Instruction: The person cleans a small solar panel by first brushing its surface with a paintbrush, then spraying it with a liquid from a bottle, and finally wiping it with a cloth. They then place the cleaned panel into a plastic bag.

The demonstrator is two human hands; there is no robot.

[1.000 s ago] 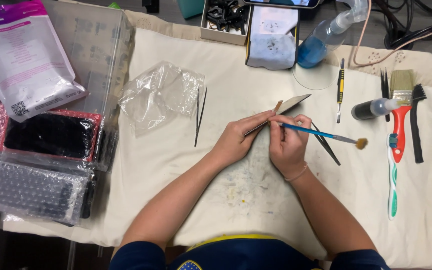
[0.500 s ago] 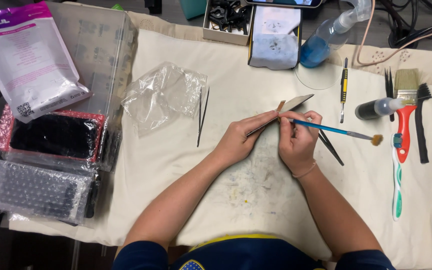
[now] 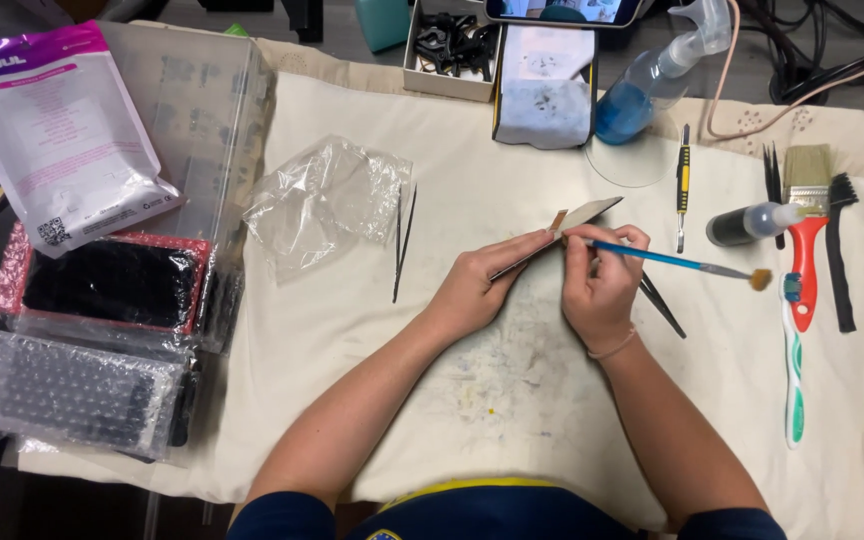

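My left hand [image 3: 477, 285] holds a thin flat panel [image 3: 584, 214] by its lower edge, tilted up above the cream cloth [image 3: 472, 400]. My right hand [image 3: 600, 280] pinches the panel's top edge and also grips a blue-handled paintbrush [image 3: 682, 262], whose bristles point right. Black tweezers [image 3: 662, 303] lie on the cloth just right of my right hand, partly hidden by it.
A clear plastic bag [image 3: 324, 200] and thin tweezers [image 3: 404, 240] lie left of my hands. Bubble-wrapped devices [image 3: 102, 285] and a white pouch [image 3: 62, 135] sit at far left. A blue spray bottle [image 3: 652, 85], screwdriver [image 3: 683, 180], small bottle [image 3: 752, 222], brushes [image 3: 808, 230] and toothbrush [image 3: 794, 370] lie right.
Both hands with the panel and paintbrush have shifted slightly right and up on the cloth; the grip is the same.
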